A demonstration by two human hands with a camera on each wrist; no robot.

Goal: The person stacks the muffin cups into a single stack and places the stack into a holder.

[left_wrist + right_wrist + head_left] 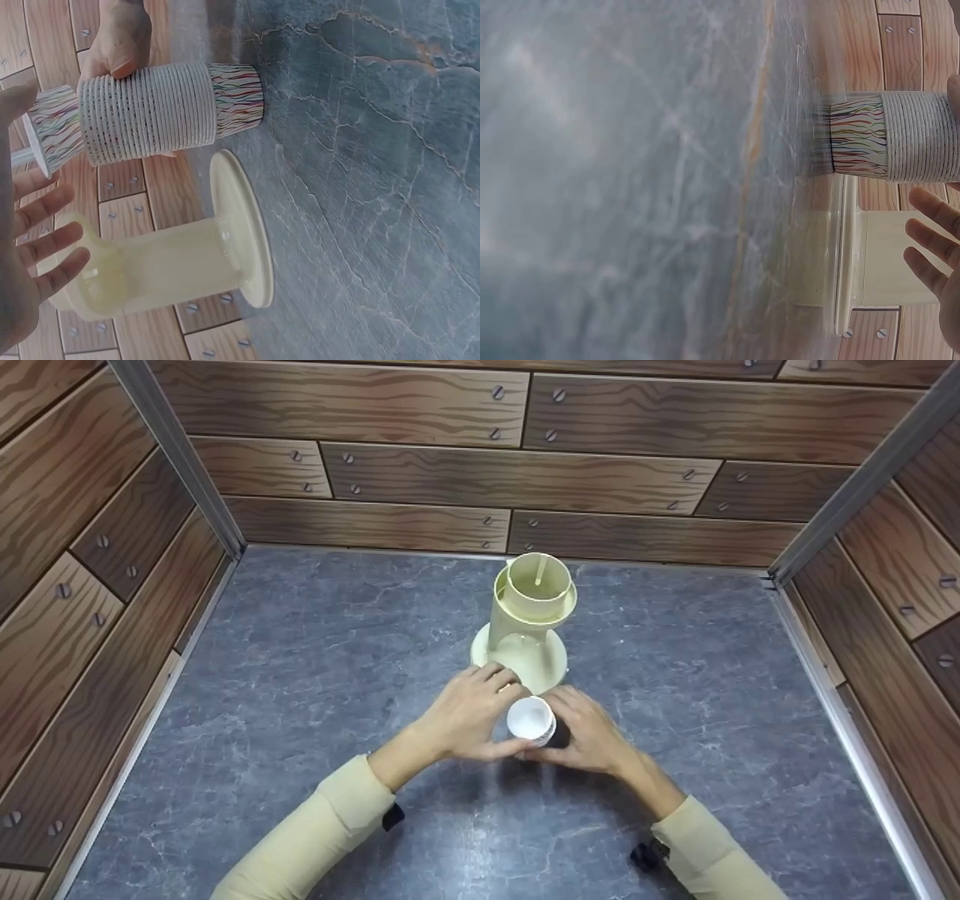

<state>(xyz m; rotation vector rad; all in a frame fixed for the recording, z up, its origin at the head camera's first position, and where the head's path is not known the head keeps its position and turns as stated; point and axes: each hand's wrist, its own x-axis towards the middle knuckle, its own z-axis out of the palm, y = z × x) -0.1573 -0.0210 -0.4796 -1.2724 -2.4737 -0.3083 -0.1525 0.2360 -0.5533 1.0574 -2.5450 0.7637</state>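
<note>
A tall stack of nested paper cups (150, 112), printed with wavy coloured lines, is upright at the tabletop; whether it touches is unclear. My right hand (589, 731) grips the stack from the right, its thumb wrapped against the rims in the left wrist view. The top cup (60, 124) sits raised above the others, its white inside (531, 718) showing in the head view. My left hand (472, 712) pinches this cup's rim between thumb and index finger, while its other fingers (56, 270) spread out straight. Right-hand fingers (930, 232) are partly cut off in the right wrist view.
Just beyond the hands stands a pale yellow plastic stand (517, 634), with a round base, an upright tube and an open round top. The grey marbled tabletop (337, 660) is bounded by wood-patterned panels (420, 472) at the back and both sides.
</note>
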